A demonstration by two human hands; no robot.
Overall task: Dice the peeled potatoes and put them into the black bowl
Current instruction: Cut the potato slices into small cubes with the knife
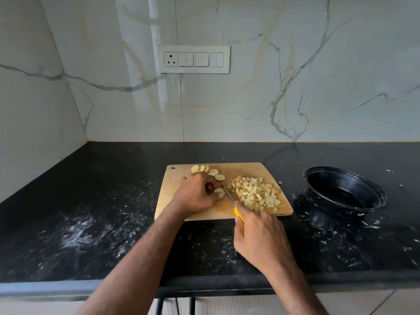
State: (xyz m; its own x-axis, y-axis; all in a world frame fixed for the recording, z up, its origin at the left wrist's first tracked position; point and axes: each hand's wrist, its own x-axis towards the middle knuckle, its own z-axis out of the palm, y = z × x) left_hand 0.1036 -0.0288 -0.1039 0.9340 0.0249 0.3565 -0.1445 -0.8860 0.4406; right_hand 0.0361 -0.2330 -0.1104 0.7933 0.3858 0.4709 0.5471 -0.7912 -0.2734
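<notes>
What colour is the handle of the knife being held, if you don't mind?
Yellow; the knife handle shows in the head view, gripped by the right hand.

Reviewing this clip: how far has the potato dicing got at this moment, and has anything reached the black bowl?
Done: a pile of diced potato sits on the cutting board. In hand: the left hand holds a slice while the right hand works the yellow-handled knife against it. Left: round slices at the board's far edge await dicing, and the black bowl looks empty, so no dice have been transferred.
</notes>
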